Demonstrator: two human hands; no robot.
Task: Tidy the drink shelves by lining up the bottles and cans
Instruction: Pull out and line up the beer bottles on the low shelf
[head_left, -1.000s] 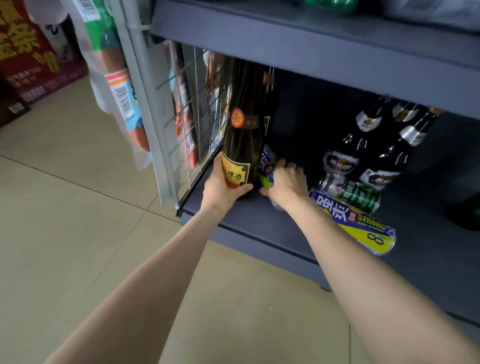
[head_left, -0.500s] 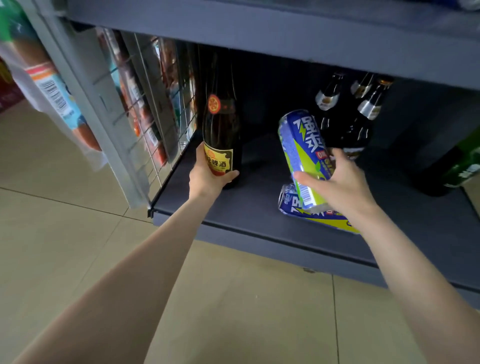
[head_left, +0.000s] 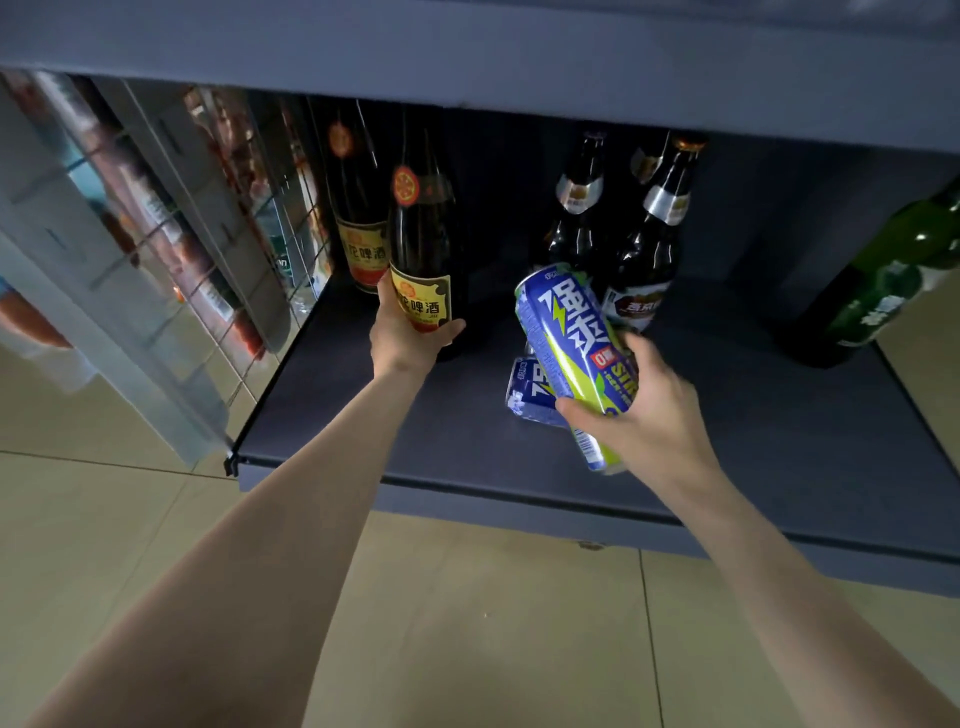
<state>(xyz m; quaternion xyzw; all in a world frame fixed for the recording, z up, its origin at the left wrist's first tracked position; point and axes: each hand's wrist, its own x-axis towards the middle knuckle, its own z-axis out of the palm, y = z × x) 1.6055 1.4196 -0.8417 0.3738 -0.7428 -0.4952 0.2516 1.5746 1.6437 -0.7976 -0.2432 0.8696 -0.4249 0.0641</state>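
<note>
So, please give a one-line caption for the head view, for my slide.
Left hand grips a dark bottle standing on the shelf; right hand holds a blue-green can.

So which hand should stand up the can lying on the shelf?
Probably right: the right hand hovers just above the lying can, though it holds another can. The left hand grips a dark bottle.
</note>
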